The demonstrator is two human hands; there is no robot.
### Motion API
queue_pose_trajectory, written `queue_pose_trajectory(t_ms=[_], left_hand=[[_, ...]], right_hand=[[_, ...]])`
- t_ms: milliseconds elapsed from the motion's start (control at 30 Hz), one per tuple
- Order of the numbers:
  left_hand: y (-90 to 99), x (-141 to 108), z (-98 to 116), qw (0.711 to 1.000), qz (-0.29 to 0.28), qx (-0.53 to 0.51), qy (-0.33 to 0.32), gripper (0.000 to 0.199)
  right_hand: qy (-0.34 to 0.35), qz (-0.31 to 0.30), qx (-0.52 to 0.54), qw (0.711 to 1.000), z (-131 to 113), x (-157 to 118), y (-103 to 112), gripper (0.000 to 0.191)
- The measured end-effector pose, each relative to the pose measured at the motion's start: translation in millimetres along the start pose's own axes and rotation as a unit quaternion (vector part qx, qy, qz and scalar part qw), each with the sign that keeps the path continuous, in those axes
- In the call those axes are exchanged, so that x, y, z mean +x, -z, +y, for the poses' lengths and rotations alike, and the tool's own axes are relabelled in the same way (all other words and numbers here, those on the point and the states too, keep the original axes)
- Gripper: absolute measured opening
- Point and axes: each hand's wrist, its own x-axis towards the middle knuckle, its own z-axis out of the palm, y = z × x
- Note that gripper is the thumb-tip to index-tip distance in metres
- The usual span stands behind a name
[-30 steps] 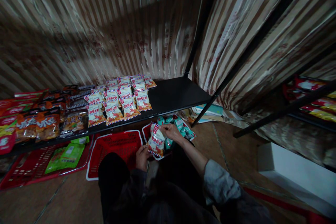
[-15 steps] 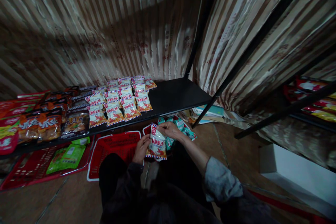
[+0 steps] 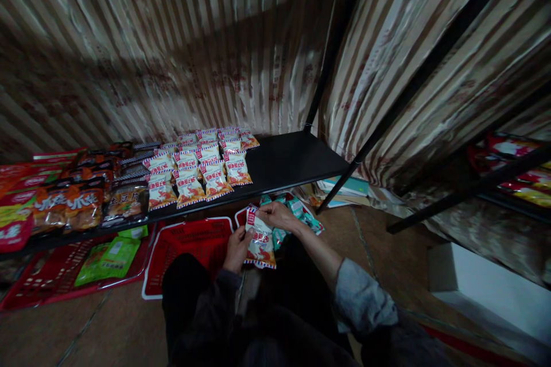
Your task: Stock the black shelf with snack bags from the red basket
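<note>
Between my hands is a white and orange snack bag (image 3: pixel 261 243) with red lettering and a striped edge. My left hand (image 3: pixel 236 248) grips its left side, fingers closed. The fingers of my right hand (image 3: pixel 278 215) pinch the top of the bag. Behind it, teal snack packets (image 3: pixel 297 206) lie in a red basket with a white rim, partly hidden by my hands and the bag. On the black shelf (image 3: pixel 297 155) ahead, rows of matching snack bags (image 3: pixel 189 183) stand to the left of a bare stretch of board.
Orange-black snack bags (image 3: pixel 84 203) and red packets (image 3: pixel 17 206) fill the shelf's left end. Below are a red basket (image 3: pixel 185 241) and another with green packets (image 3: pixel 109 258). Black posts (image 3: pixel 396 92) rise at right, near a white box (image 3: pixel 495 287).
The bag has shifted slightly down and to the right in the picture, with my left hand moving along with it. Both hands keep hold of it; the view has tilted a little.
</note>
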Motion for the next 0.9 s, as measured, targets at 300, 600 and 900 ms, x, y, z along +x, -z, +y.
queue_pose_trajectory(t_ms=[300,600,900], left_hand=[[-0.5,3.0,10.0,0.998,0.057,-0.025,-0.016,0.042],[-3.8,0.2,19.5,0.996,0.083,-0.041,-0.005,0.046],[-9.9,-1.0,26.1,0.995,0.096,-0.034,0.004,0.042]], right_hand=[[0.036,0.017,0.064,0.997,1.0,5.8,1.4,0.042],[0.016,0.045,0.117,0.992,9.5,7.2,-1.8,0.041],[0.035,0.066,0.141,0.987,8.8,5.9,-0.5,0.039]])
